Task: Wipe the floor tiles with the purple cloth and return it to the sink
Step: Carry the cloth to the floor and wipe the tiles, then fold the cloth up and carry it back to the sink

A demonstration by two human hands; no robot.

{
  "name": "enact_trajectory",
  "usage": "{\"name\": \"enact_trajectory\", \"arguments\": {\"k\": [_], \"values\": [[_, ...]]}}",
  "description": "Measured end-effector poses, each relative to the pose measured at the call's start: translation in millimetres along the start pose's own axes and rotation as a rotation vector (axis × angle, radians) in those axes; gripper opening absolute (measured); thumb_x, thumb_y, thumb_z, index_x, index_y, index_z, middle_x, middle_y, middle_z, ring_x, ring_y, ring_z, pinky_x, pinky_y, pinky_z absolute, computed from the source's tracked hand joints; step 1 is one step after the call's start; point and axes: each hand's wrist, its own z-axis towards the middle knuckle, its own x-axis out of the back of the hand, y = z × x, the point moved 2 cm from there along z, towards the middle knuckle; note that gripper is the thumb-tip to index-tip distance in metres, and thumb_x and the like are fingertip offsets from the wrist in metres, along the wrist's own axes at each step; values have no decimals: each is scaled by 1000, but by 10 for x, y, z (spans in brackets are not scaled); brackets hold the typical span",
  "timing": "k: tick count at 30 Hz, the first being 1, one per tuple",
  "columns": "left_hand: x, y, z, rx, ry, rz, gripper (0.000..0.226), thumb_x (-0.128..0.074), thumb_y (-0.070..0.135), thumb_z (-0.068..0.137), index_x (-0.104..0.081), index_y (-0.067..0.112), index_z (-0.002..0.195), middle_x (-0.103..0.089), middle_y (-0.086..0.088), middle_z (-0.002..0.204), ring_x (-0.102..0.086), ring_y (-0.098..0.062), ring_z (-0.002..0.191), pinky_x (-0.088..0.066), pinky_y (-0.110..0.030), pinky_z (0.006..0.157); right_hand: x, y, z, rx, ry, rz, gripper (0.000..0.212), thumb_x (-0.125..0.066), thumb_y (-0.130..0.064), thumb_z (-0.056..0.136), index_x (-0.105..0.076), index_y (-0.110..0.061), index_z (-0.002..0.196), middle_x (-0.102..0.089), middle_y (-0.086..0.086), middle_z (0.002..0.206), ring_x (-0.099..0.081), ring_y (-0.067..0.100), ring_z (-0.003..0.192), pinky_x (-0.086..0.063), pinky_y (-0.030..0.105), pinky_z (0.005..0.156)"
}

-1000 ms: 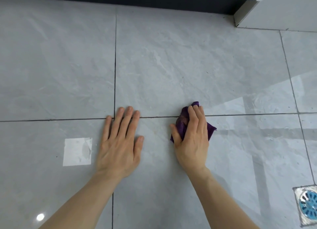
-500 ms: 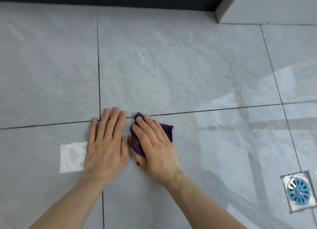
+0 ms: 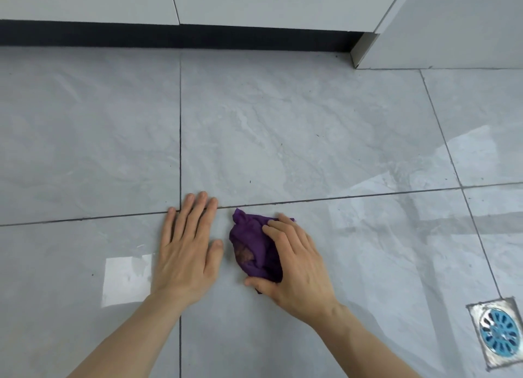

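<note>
A crumpled purple cloth (image 3: 250,246) lies on the grey floor tiles (image 3: 283,139), just below a horizontal grout line. My right hand (image 3: 297,264) presses on the cloth's right part, fingers over the top and thumb curled under its lower edge. A brownish stain shows on the cloth's exposed left side. My left hand (image 3: 188,247) rests flat on the tile beside the cloth, fingers spread, fingertips on the grout line, holding nothing. The sink is out of view.
White cabinet fronts (image 3: 254,1) with a dark toe kick (image 3: 175,39) run along the top. A pale wall corner (image 3: 441,29) stands at the upper right. A square metal floor drain (image 3: 496,332) with a blue grate sits at the lower right.
My right hand swept the cloth left towards my left hand, then drew back slightly right, uncovering more cloth. The view tilted up, showing the cabinets. The left hand stayed flat.
</note>
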Motion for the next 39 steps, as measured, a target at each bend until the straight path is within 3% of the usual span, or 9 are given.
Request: {"name": "enact_trajectory", "arguments": {"k": [4,7,10,13,17,22,26,32,39], "values": [[199,78,1,-124,4,-193,69,-36,48,98,-20,27,161,-17,9,171,-6,-9,159,-4,-41,130,49,53,-21,37,-52,-15,89,-68,-68,80,-43,-19,150,-46,-6,155,-27,16,155,-34,41,122],[309,311,24,-318,-133,-180,77,-50,60,92,-24,34,159,-20,18,169,-7,-1,157,-8,-34,130,44,72,-11,48,-80,-5,87,-69,-61,80,-42,-19,152,-44,-6,158,-26,16,155,-35,41,121],[259,414,52,-374,-234,-114,80,-52,68,87,-24,42,158,-22,24,166,-12,2,155,-15,-28,128,88,39,-3,59,-79,27,81,-71,-55,82,-45,-20,149,-48,-8,154,-35,16,149,-39,34,117],[223,388,-21,-363,-183,-65,78,-53,69,87,-32,38,156,-35,19,162,-31,-4,151,-30,-25,122,143,-4,11,68,-100,17,77,-76,-44,78,-48,-22,146,-55,-11,144,-47,18,135,-49,33,106],[189,468,-200,-323,-79,40,75,-78,55,75,-58,18,138,-68,4,134,-65,-15,123,-58,-32,99,142,-93,3,79,-134,23,70,-76,-28,75,-53,-24,141,-64,-11,128,-55,18,113,-54,31,92],[142,635,-333,-241,-67,114,64,-90,37,59,-65,17,114,-72,5,96,-70,-19,86,-61,-32,75,119,-138,-63,65,-152,0,61,-69,-10,70,-59,-24,128,-67,-7,110,-58,19,96,-53,30,78],[153,718,-448,-191,-170,94,59,-87,37,55,-58,24,105,-69,8,86,-68,-18,75,-56,-27,63,144,-120,-148,43,-255,2,50,-65,-11,68,-59,-21,116,-67,-3,102,-59,23,91,-49,31,74],[395,891,-595,-129,-343,-86,47,-63,41,86,-41,31,127,-62,10,122,-64,-20,104,-45,-28,77,430,-170,-366,-26,-390,-8,46,-68,-19,71,-56,-24,115,-66,-4,99,-58,22,89,-31,25,73],[1352,1290,-460,-161,-323,-137,53,-77,40,82,-34,28,110,-64,9,102,-64,-23,84,-54,-38,75,1355,-502,-362,-157,-266,85,49,-76,-23,74,-58,-26,119,-69,-8,106,-60,23,95,-36,30,73]]}}
